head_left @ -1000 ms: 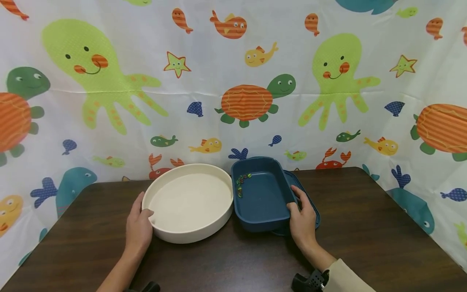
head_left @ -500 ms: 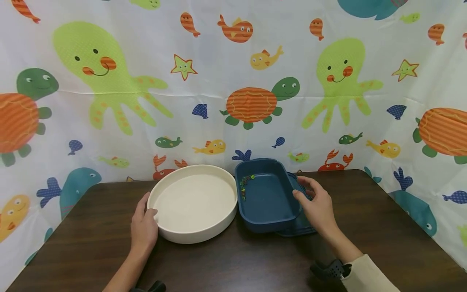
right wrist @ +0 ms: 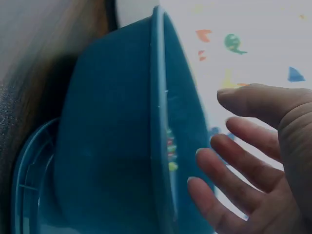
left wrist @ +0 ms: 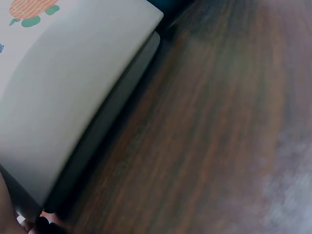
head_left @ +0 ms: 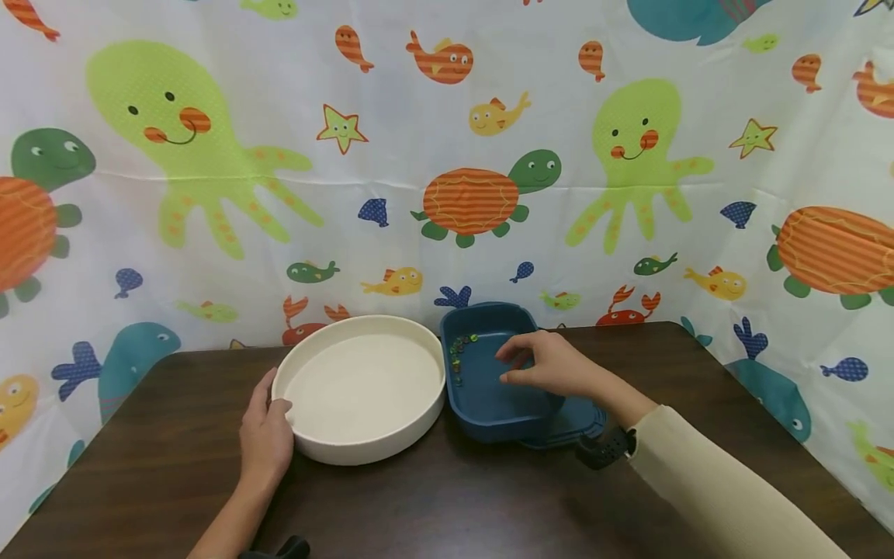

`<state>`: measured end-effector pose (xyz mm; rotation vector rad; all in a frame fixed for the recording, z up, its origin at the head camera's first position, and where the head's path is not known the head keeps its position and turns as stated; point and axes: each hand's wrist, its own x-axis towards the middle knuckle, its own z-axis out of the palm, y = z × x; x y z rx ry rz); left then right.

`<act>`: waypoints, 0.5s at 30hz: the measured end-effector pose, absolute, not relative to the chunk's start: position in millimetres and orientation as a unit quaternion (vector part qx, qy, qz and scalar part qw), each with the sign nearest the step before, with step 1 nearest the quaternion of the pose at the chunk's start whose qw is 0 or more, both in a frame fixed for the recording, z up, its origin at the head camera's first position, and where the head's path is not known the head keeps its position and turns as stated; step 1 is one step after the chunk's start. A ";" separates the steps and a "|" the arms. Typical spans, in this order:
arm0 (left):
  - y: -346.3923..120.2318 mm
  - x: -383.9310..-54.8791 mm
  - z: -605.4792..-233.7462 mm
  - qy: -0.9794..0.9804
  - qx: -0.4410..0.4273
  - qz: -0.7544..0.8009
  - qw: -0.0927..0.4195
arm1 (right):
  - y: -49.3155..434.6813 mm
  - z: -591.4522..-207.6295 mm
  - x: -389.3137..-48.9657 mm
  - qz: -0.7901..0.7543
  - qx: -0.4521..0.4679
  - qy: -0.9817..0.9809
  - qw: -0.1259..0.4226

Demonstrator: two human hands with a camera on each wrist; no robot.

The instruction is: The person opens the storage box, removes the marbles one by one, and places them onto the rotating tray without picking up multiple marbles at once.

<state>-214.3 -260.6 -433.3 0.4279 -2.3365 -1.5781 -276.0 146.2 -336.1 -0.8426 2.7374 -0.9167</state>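
- At near left, left hand (head_left: 268, 435) grips cream tray (head_left: 359, 380) by the rim; same as a second ago.
- Right hand (head_left: 552, 363) was on blue bin (head_left: 499, 428)'s right rim, now over its interior: fingers loosely bent, thumb apart, holding nothing.
- Right wrist view adds parted fingers, hidden from head view.
- Lid (head_left: 583, 423) partly under bin.
- Small beads (head_left: 456, 359) inside, along bin's left wall.

Your box (head_left: 499, 431) is blue, like the lid (head_left: 578, 418) right of it, with green, yellow and red bits (head_left: 455, 363) inside. Left of the box, your dish (head_left: 363, 388) is cream; behind the box, the white curtain (head_left: 391, 116) bears lime octopuses (head_left: 192, 163).
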 end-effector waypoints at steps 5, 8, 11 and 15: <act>-262.1 -214.2 -434.3 -0.811 0.146 -0.549 0.142 | 129.2 -335.6 -294.1 -0.278 -0.305 0.902 0.123; -261.8 -213.7 -433.3 -0.811 0.146 -0.548 0.143 | 119.4 -329.5 -300.7 -0.257 -0.320 0.899 0.149; -261.4 -214.2 -432.2 -0.811 0.146 -0.547 0.146 | 108.8 -323.5 -307.7 -0.224 -0.331 0.902 0.165; -261.0 -212.8 -431.9 -0.809 0.147 -0.549 0.148 | 94.5 -322.0 -319.0 -0.170 -0.339 0.908 0.179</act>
